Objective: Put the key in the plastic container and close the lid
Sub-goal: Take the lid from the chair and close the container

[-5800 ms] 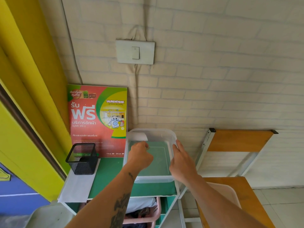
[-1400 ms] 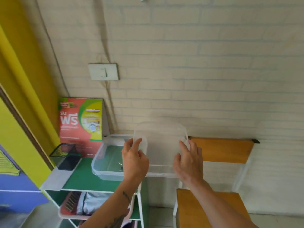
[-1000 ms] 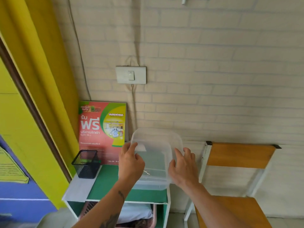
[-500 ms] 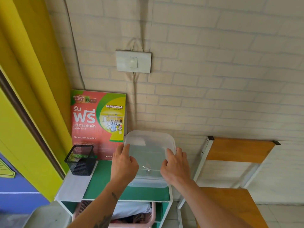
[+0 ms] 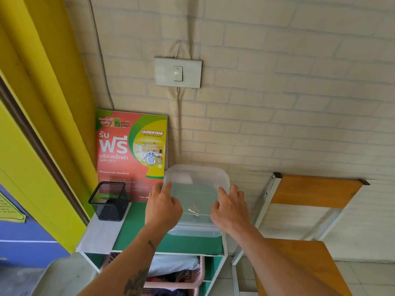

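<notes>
A clear plastic container (image 5: 195,231) sits on the green top of a small desk (image 5: 136,231), near its right edge. A see-through lid (image 5: 196,184) lies on top of the container and covers it. The key (image 5: 194,212) is inside the container, and you can see it through the lid as a small shiny thing between the two hands. The left hand (image 5: 163,207) rests on the left side of the lid, with its fingers (image 5: 165,186) lying flat along the lid's edge. The right hand (image 5: 230,208) rests on the right side of the lid in the same way. The grip of each hand is loose and flat, pressing on the lid, not wrapped around anything. You cannot tell if the lid is snapped on all the way. A black mesh basket (image 5: 109,200) stands on the left part of the desk, well apart from the container. A red and green poster (image 5: 130,150) leans on the brick wall behind the desk, just behind the basket and the container. A light switch (image 5: 178,72) is on the wall above. Under the desk top there is a pink basket (image 5: 188,283) with cloth in it. A wooden chair (image 5: 316,191) stands to the right of the desk.
</notes>
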The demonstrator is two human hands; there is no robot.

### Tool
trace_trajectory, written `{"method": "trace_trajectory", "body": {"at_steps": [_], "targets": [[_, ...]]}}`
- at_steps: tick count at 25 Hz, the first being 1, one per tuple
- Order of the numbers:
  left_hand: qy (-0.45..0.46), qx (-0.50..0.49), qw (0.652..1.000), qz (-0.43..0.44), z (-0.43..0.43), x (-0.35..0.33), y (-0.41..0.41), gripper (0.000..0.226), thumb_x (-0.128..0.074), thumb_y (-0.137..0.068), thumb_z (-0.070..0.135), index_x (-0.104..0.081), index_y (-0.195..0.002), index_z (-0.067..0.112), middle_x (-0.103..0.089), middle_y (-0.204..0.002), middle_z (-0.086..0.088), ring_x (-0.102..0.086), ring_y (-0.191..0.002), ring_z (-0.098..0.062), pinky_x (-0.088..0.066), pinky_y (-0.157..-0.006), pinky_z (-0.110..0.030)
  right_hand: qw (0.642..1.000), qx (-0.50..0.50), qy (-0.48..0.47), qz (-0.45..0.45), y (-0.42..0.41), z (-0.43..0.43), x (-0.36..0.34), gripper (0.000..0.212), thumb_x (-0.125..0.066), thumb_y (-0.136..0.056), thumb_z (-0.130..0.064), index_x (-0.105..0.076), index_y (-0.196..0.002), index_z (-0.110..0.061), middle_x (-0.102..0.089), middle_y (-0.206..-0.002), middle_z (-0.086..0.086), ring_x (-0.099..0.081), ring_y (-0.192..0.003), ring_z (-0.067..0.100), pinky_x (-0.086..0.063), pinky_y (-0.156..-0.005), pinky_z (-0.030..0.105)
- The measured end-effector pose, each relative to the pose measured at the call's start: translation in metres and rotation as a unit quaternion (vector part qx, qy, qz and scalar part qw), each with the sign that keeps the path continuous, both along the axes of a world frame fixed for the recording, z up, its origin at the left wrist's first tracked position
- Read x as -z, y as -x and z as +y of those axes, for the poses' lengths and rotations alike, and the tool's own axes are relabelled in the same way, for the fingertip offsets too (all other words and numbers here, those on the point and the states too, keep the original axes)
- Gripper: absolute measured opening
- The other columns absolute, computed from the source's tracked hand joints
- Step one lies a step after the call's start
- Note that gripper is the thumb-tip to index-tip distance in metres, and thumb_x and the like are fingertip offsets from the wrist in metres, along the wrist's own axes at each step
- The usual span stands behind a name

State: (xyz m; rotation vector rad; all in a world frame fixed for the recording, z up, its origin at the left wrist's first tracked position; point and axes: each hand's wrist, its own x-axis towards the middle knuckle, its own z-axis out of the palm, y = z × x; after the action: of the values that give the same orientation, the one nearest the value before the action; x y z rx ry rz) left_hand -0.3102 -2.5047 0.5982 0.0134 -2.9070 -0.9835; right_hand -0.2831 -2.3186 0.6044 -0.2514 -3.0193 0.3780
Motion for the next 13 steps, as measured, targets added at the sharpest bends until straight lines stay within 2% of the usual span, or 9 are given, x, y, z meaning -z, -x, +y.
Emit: {"method": "trace_trajectory", "body": {"at_steps": [4, 7, 9, 13], "targets": [[0.092, 0.008, 0.996, -0.006, 0.001, -0.012, 0.003, 0.050, -0.047, -0.087, 0.021, -0.047, -0.137, 0.012, -0.042, -0.142, -0.009, -0.046, -0.123, -0.028, -0.046, -0.101, -0.042, 1.000, -0.016, -0.012, -0.014, 0.002, 0.004, -0.002, 0.052, -0.039, -0.095, -0.035, -0.036, -0.143, -0.019, -0.035, -0.139, 0.013, -0.038, -0.120, 0.028, -0.046, -0.095, 0.037], [0.143, 0.046, 0.988, 0.030, 0.009, -0.023, 0.010, 0.047, -0.047, -0.087, 0.023, -0.049, -0.133, 0.011, -0.033, -0.152, -0.011, -0.038, -0.134, -0.029, -0.038, -0.110, -0.042, 0.999, -0.044, -0.006, -0.022, 0.006, 0.009, -0.004, 0.057, -0.040, -0.097, -0.035, -0.027, -0.150, -0.018, -0.010, -0.160, 0.013, -0.018, -0.144, 0.032, -0.034, -0.112, 0.044], [0.154, 0.097, 0.982, 0.057, 0.011, -0.022, 0.017, 0.053, -0.045, -0.090, 0.027, -0.042, -0.140, 0.012, -0.027, -0.157, -0.010, -0.029, -0.142, -0.029, -0.029, -0.117, -0.041, 0.997, -0.063, 0.017, -0.031, 0.012, 0.013, -0.005, 0.061, -0.039, -0.099, -0.035, -0.017, -0.154, -0.018, 0.002, -0.164, 0.011, -0.002, -0.150, 0.030, -0.021, -0.119, 0.045], [0.201, 0.161, 0.965, 0.055, 0.007, -0.013, 0.030, 0.063, -0.034, -0.096, 0.037, -0.023, -0.151, 0.009, -0.013, -0.164, -0.012, -0.007, -0.152, -0.029, -0.010, -0.125, -0.042, 0.995, -0.082, 0.020, -0.046, 0.024, 0.017, -0.005, 0.065, -0.033, -0.101, -0.042, -0.006, -0.156, -0.020, 0.013, -0.164, 0.011, 0.010, -0.151, 0.026, -0.006, -0.122, 0.042]]}}
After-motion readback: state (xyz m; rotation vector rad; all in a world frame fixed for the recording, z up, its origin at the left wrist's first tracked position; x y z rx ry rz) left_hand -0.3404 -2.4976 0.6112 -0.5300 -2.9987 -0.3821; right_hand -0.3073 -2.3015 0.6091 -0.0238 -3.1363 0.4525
